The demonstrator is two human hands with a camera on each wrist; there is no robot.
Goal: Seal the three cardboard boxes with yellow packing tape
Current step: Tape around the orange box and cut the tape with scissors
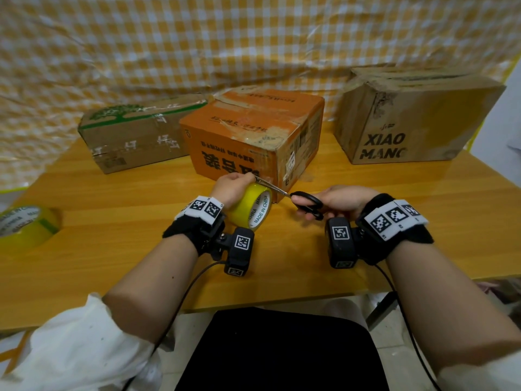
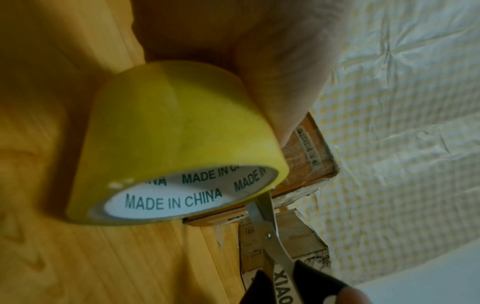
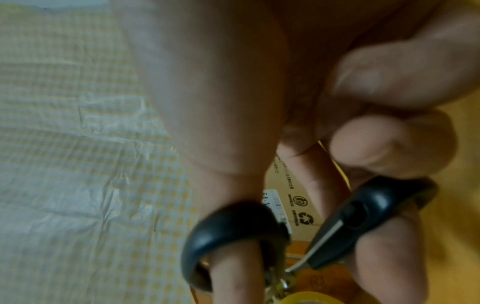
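At the orange box's (image 1: 253, 136) near lower corner, the yellow tape roll (image 1: 249, 206) is resting on the surface (image 1: 112, 221); left hand (image 1: 234, 187) is gripping it, right hand (image 1: 338, 200) is working scissors (image 1: 298, 200) through the thin, clingy strip; keep it taut

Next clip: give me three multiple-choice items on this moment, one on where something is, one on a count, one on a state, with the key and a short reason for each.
1. Where is the spare tape roll?
A. On the orange box
B. At the table's left edge
C. In the right hand

2. How many cardboard boxes are on the table?
A. Two
B. Three
C. Four

3. What is the right hand doing?
A. Lying flat on the table
B. Pressing a flap
C. Holding scissors

Key:
1 B: it lies on the wood far left, untouched.
2 B: green-printed box, orange box, XIAO MANG box.
3 C: its fingers go through the black handles of the scissors, blades reaching the tape roll in the left hand.
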